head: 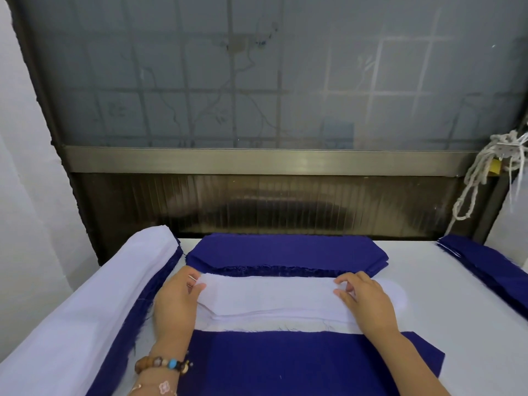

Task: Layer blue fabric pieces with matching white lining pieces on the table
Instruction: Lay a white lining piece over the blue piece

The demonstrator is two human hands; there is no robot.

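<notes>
While the left hand (177,302) and the right hand (368,302) each pinch one end of the white lining piece (268,295) with curled fingers, it lies at lower centre of the head view, touching the top edge of the blue fabric piece (300,364) on the counter (445,298). An uneven pull may skew it, leaving the edges unmatched.
</notes>
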